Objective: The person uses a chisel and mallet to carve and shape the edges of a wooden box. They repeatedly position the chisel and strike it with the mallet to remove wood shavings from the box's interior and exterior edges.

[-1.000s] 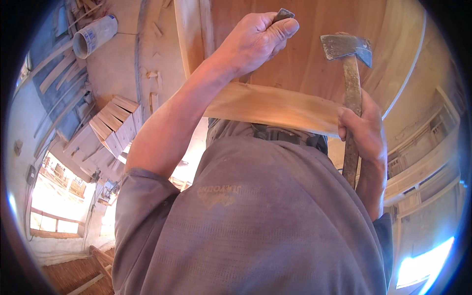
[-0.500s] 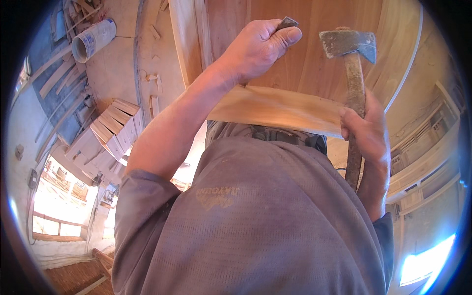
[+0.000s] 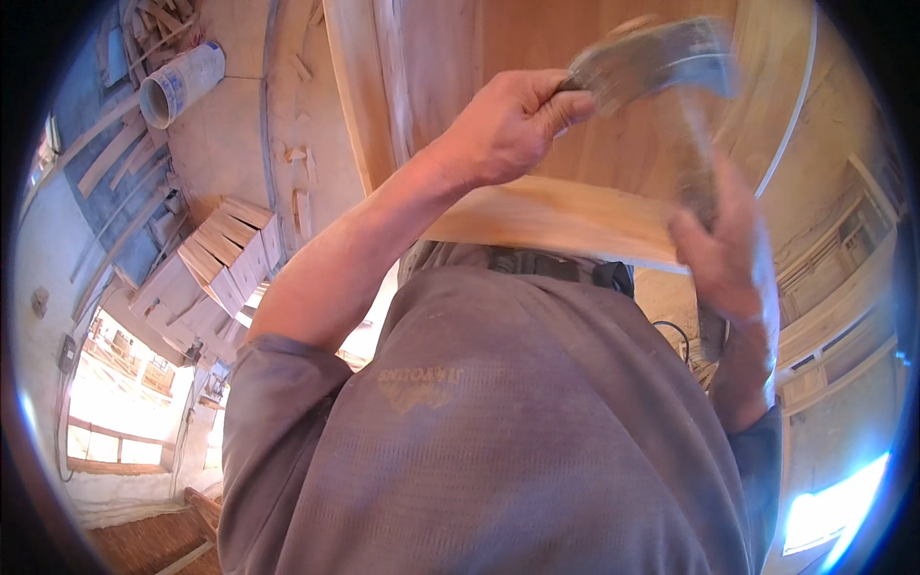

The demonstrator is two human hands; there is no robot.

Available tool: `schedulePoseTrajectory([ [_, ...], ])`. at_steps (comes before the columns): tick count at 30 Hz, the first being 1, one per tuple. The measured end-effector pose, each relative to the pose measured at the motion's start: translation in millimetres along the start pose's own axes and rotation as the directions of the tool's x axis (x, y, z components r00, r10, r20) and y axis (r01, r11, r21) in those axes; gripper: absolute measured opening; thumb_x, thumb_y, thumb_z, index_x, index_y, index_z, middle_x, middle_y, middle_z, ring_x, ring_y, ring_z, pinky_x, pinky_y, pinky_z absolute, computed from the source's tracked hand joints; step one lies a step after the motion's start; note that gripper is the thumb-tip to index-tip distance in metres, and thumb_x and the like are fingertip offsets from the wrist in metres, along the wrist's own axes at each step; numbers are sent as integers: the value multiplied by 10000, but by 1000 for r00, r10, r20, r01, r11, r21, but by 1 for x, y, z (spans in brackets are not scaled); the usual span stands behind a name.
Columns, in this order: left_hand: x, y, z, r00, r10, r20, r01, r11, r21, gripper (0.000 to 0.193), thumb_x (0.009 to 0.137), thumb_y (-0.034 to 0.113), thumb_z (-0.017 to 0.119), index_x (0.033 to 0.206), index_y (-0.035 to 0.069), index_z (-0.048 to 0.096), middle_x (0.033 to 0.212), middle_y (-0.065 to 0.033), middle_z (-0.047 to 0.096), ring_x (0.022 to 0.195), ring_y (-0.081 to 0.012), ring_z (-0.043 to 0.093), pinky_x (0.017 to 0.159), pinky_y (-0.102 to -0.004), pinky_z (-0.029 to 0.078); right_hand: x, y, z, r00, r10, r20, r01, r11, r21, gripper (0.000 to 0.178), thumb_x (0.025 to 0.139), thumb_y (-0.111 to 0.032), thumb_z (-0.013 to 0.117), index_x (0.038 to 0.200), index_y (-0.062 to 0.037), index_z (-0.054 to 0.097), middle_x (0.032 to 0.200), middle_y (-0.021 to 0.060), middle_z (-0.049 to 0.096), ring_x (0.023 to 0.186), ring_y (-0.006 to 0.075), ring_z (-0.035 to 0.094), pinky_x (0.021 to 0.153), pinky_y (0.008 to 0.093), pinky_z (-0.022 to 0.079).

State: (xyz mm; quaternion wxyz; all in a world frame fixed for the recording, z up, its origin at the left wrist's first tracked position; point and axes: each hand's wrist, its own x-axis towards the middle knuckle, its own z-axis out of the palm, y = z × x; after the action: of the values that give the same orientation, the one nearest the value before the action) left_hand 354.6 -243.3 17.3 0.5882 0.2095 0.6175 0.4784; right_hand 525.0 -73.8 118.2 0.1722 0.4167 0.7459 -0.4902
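My left hand [image 3: 513, 129] is closed around a short metal tool, perhaps a chisel; only part of its dark end shows above the fist, and the rest is hidden. My right hand [image 3: 724, 244] grips the wooden handle of a hatchet [image 3: 661, 62]. The hatchet's head is blurred by motion and overlaps the end of the metal tool beside my left thumb; whether they touch I cannot tell. Both hands are over a wooden panel [image 3: 546, 62], whose pale near rail [image 3: 565, 218] runs across in front of my waist.
On the left floor lie a white bucket [image 3: 182, 84] on its side, loose wood strips [image 3: 115, 153] and a stack of boards [image 3: 230, 244]. Long wooden frames [image 3: 829, 335] line the right side. A cable [image 3: 683, 335] shows beside my right hip.
The hatchet head has swung leftward from apart to over the left fist, now blurred. My left hand has moved slightly down, still gripping the metal tool.
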Motion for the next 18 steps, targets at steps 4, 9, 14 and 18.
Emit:
schedulePoseTrajectory([
  [4,-1,0,0,1000,8,-6,-8,1000,30,474,1054,495,572,825,86,502,733,66,382,678,-68,346,577,-261,312,4,-5,-12,996,-7,90,12,998,-55,468,897,-76,669,1338,21,545,858,35,602,679,92,554,598,270,458],
  [9,-1,0,1,1000,-22,19,21,999,40,478,1052,504,570,847,74,526,744,65,384,684,-72,351,580,-265,317,1,-22,-16,999,9,-50,-5,997,74,414,852,-74,687,1217,61,545,796,220,626,748,357,634,702,428,486],
  [14,-4,-1,4,999,-30,21,30,1000,-2,465,1065,477,560,836,75,509,741,64,398,680,-66,353,582,-262,321,9,-10,-14,992,-45,115,62,987,-146,458,888,-97,679,1291,70,542,814,103,620,692,199,601,665,348,485],
  [18,-4,13,-11,985,-110,-136,114,993,16,383,1053,378,612,894,29,598,712,17,473,688,-102,445,621,-297,413,15,-27,-26,988,153,-3,-149,967,208,291,897,-84,672,1156,32,609,731,54,617,619,142,567,585,314,451],
])
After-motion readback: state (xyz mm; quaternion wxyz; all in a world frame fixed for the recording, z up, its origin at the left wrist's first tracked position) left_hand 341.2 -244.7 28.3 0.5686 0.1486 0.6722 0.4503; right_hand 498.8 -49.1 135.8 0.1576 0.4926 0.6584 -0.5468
